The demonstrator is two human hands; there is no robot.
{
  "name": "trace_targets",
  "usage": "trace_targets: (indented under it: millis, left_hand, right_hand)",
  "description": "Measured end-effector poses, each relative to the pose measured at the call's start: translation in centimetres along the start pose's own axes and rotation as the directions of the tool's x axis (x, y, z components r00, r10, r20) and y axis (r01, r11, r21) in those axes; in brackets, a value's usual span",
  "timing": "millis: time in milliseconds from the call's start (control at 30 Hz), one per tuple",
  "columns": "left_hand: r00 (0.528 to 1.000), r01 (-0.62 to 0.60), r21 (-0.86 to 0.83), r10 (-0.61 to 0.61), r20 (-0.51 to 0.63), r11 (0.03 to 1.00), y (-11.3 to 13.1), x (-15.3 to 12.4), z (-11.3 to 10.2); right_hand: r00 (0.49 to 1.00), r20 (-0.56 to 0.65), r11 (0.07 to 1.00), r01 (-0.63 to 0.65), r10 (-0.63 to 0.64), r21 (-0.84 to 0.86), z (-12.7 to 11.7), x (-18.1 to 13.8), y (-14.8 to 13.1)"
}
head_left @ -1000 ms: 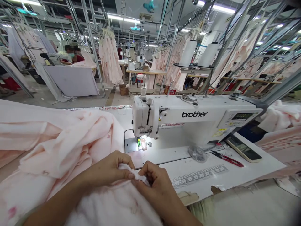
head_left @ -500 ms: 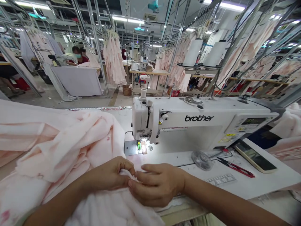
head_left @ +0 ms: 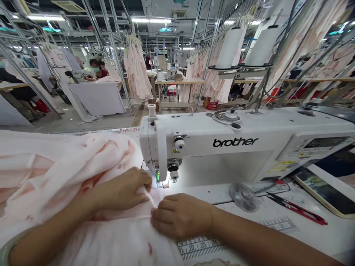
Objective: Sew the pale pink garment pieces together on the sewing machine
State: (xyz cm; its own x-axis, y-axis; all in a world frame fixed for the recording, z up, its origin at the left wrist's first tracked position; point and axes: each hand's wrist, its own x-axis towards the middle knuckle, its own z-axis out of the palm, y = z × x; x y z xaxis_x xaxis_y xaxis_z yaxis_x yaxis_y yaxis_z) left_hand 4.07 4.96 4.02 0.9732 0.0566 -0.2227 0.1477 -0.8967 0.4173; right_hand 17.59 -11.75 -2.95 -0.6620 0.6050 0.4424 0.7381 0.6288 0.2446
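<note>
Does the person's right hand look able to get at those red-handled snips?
Probably yes: the right hand lies on the pink fabric, and the way across the white tabletop to the red-handled snips looks open, with the clear plastic disc off to one side.

Long strip lights (head_left: 149, 19) across a high ceiling (head_left: 158, 8); upright steel-tube rails (head_left: 117, 66) hung with pale pink dresses (head_left: 135, 70); a wooden-topped surface (head_left: 177, 82) farther back; a white-covered table (head_left: 97, 98) to the left; smooth grey floor (head_left: 69, 125) between rows.
</note>
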Motion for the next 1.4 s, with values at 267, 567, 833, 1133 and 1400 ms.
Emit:
trace_targets:
  millis: [267, 567, 833, 1133, 1400]
  left_hand:
    - [0.978, 0.088, 0.218, -0.043, -0.203, 0.972, -0.5, 0.3, 2.6]
    - [0.934, 0.266, -0.191, -0.301, -0.190, 0.945, -0.3, 0.1, 2.2]
    - [0.954, 0.155, -0.380, -0.239, -0.184, 0.912, -1.3, 0.2, 2.7]
    - [0.946, 0.047, 0.003, -0.044, -0.322, 0.999, -2.1, 1.1, 4.6]
    - [0.922, 0.091, 0.196, -0.008, -0.388, 0.976, -4.0, 0.9, 6.0]
  right_hand:
    - [0.984, 0.146, 0.983, -0.127, 0.107, 0.133, -0.6, -0.1, 0.5]
    - [0.991, 0.135, 0.993, -0.034, 0.018, 0.117, -0.2, -0.2, 0.6]
    - [0.998, 0.059, 1.000, 0.008, -0.008, 0.013, 0.0, -0.4, 0.2]
    - [0.981, 0.151, 0.984, -0.140, 0.123, 0.108, 0.1, -0.2, 0.2]
    - [0.964, 0.223, 0.972, -0.182, 0.147, 0.147, 0.0, -0.2, 0.2]
